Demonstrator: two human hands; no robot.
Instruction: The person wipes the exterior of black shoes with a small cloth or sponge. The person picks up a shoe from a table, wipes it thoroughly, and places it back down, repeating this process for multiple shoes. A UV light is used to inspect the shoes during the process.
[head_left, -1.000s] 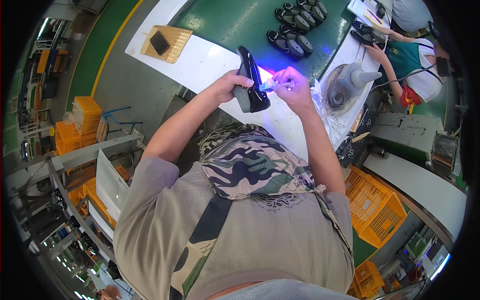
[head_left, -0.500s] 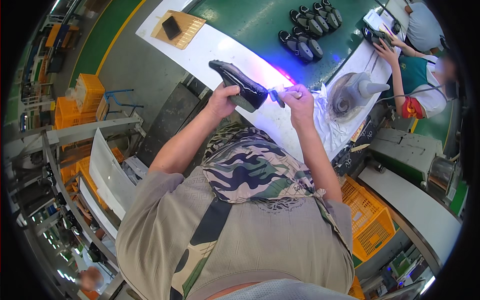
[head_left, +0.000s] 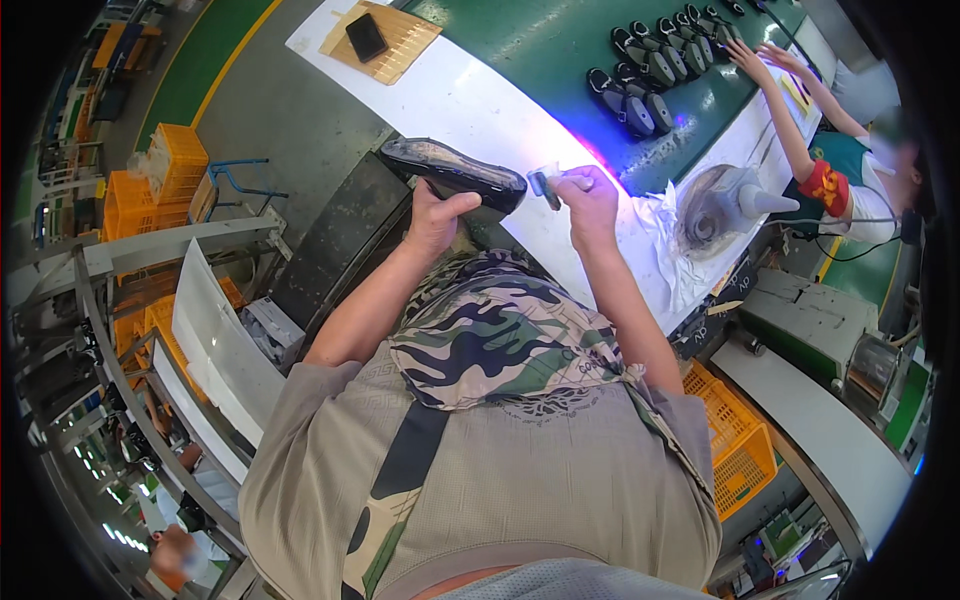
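In my left hand [head_left: 437, 218] is a glossy black shoe [head_left: 465, 180], held from below with the thumb along its near side. Its opening faces up and shows a pale insole. My right hand [head_left: 590, 200] pinches a small blue-grey tool [head_left: 543, 187] that looks like a brush. A whitish bit shows at its tip, a little to the right of the shoe and apart from it. Both hands are above the white bench [head_left: 480, 95].
A phone [head_left: 366, 38] lies on a wooden board at the far left. Right of my hands stand a grey conical container [head_left: 735, 200] and crumpled white sheet [head_left: 655, 225]. Several dark shoes [head_left: 640, 100] sit on the green surface; a co-worker's hands [head_left: 760, 60] reach toward them. Yellow crates [head_left: 735, 435] flank me.
My left hand has turned the shoe, so its opening now shows instead of its glossy side. The co-worker's hands, earlier on a shoe, have moved to the row of shoes.
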